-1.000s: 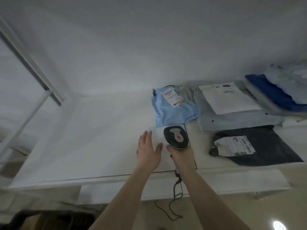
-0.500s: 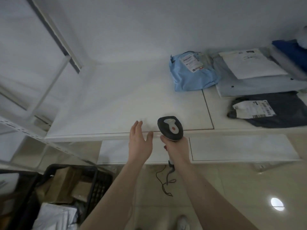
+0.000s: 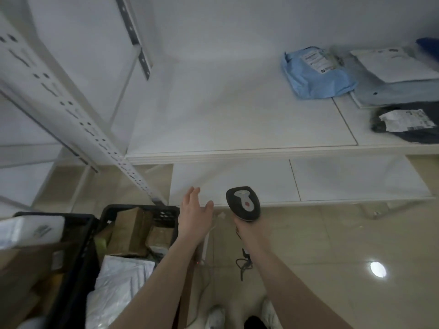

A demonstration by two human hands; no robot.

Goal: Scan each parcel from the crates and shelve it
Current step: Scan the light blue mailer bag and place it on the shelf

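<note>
Black-and-grey scanner (image 3: 243,203) upright in grip; brown and white parcels (image 3: 133,236) fill black crate (image 3: 78,276).

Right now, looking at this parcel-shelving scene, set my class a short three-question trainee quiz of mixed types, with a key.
1. True or false: the left hand holds a parcel.
2. What does the right hand grip? A) tape B) scanner C) box
3. Fill in: the light blue parcel lies on the ___.

Key: 1 false, it is open and empty. 2 B. 3 shelf.
</note>
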